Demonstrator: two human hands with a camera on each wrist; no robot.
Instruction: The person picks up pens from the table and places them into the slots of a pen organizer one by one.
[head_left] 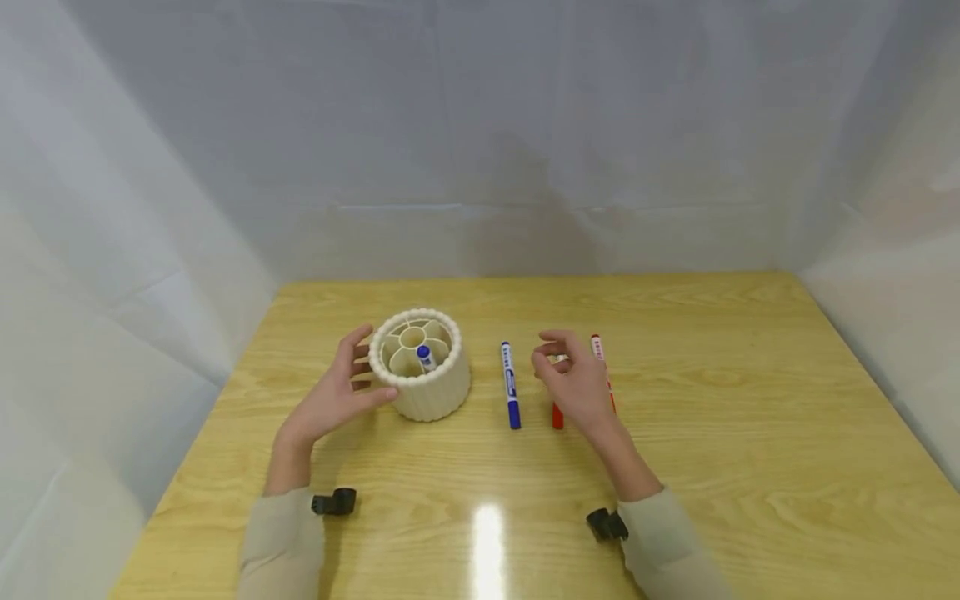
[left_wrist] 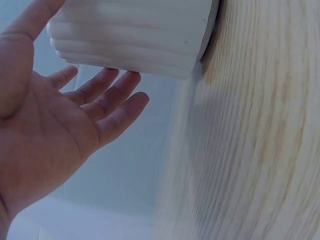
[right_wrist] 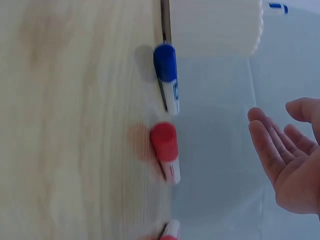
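A cream ribbed round pen holder stands on the wooden table, left of centre. A blue-capped marker stands upright in one of its compartments. My left hand lies beside the holder's left side with straight fingers, their tips at its ribbed wall. A blue marker lies on the table to the holder's right. My right hand hovers over a red marker, fingers loose and holding nothing. A second red marker lies just right of that hand.
White sheeting walls enclose the table on the left, back and right. In the right wrist view the blue cap and a red cap point toward the camera, with the right palm apart from them.
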